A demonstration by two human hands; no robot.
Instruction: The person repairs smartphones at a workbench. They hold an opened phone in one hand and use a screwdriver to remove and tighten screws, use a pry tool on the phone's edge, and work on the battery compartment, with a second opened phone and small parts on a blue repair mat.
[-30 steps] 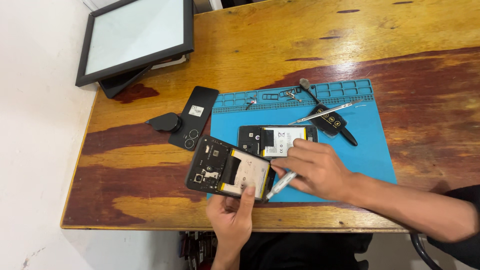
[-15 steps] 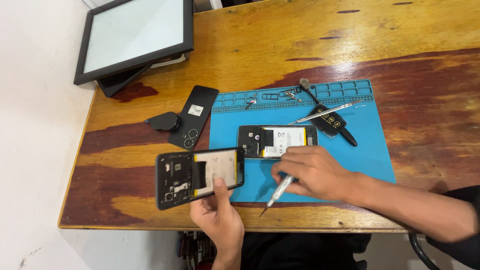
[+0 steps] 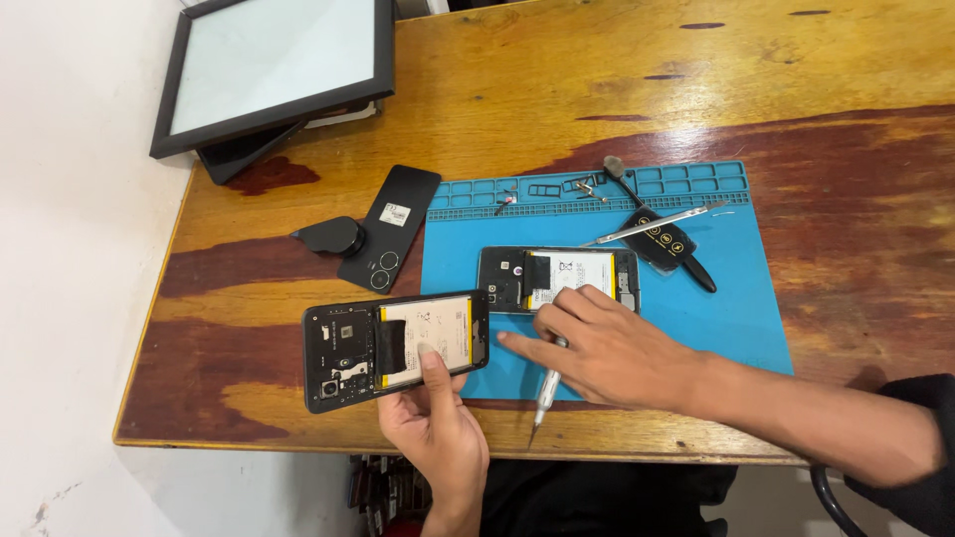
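Our left hand [image 3: 430, 423] still pinches the opened black phone with its yellow-edged battery [image 3: 395, 347], now raised higher; our right hand [image 3: 607, 348], fingers spread, keeps the silver screwdriver [image 3: 548, 386] beneath

A framed screen [image 3: 274, 75] and black back cover [image 3: 390, 227] lie on the wooden table [image 3: 617, 80].

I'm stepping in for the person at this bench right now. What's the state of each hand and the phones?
Left hand: holds the opened black phone with its yellow-edged battery showing, thumb on the battery, over the wooden table's front edge.
Right hand: holds a slim silver screwdriver, tip toward the table edge, forefinger pointing at the held phone.
Second opened phone lies on the blue rubber mat.
Done: both backs off; one black back cover lies left of the mat.
Left: both phones remain open.
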